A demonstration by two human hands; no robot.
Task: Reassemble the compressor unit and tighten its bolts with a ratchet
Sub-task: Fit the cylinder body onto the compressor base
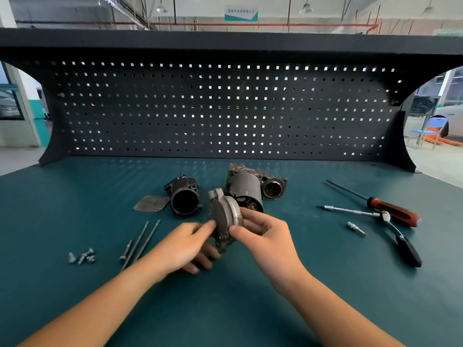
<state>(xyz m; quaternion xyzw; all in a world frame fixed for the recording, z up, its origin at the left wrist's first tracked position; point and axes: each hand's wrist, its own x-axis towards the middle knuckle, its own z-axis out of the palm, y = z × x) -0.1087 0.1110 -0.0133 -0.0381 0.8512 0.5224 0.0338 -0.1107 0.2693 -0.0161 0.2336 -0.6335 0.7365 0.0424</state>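
Head view: at the centre of the frame both hands hold a round metal end cover (225, 216) turned on edge over the teal surface (75, 196). The left hand (190, 246) grips its lower left edge, and the right hand (265, 236) pinches its right rim. Just behind lie the compressor body (248, 189) and a black housing (185, 199). Long bolts (141, 240) lie left of the hands. The ratchet (408, 251) lies at the right, touching a screwdriver (390, 207).
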